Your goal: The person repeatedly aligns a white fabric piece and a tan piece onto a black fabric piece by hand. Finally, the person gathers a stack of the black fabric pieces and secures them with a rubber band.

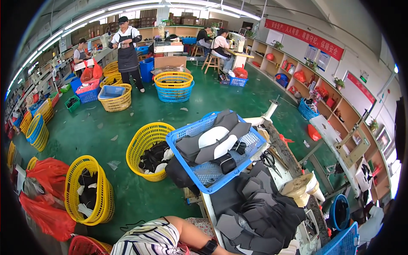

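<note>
An arm in a striped short sleeve, seemingly my left, enters at the lower edge with a dark watch [208, 247] on its wrist. Only a sliver of my left hand [224, 251] shows past the watch; its fingers lie outside the picture. My right hand is not in view. Nearest to the left hand is a heap of dark grey and black cut fabric pieces [259, 212] on the table. Beyond the heap, a blue plastic basket [178, 149] holds dark and white curved pieces. Black-handled scissors [268, 159] lie to the basket's right.
Yellow baskets [146, 131] [108, 199] with black and white pieces stand on the green floor to the left, beside red plastic bags [46, 214]. A sewing machine head [304, 187] sits right of the heap. A standing person [128, 53] and several seated people are farther back.
</note>
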A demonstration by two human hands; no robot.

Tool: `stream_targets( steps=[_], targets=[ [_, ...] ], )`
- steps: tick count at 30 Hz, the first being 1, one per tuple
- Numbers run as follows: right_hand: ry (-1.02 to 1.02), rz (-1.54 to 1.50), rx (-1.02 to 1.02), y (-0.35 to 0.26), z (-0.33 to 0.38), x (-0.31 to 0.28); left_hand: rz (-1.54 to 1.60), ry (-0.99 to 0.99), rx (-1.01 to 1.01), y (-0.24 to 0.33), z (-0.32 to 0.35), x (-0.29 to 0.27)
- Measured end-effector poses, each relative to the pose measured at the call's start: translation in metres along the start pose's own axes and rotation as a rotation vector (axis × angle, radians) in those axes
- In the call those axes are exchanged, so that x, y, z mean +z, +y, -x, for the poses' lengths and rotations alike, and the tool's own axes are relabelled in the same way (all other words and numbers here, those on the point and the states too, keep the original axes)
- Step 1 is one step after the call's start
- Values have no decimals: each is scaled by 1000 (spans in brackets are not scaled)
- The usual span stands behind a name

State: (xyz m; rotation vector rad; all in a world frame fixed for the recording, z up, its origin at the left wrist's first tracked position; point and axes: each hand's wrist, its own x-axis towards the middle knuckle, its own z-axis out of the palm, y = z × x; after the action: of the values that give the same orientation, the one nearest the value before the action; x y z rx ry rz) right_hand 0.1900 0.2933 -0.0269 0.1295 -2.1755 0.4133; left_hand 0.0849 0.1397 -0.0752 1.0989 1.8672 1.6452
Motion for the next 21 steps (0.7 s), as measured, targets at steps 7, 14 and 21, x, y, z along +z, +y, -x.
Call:
stream_targets(
  steps=[7,14,21],
  targets=[
    [-126,-52,87,-7,2,-14,46,19,159,5,-5,19],
    [-237,-150,163,-16,-10,-1,-10,81,46,1,-2,18],
    [-369,-228,250,-32,-19,-5,63,101,11,18,2,16]
  ],
)
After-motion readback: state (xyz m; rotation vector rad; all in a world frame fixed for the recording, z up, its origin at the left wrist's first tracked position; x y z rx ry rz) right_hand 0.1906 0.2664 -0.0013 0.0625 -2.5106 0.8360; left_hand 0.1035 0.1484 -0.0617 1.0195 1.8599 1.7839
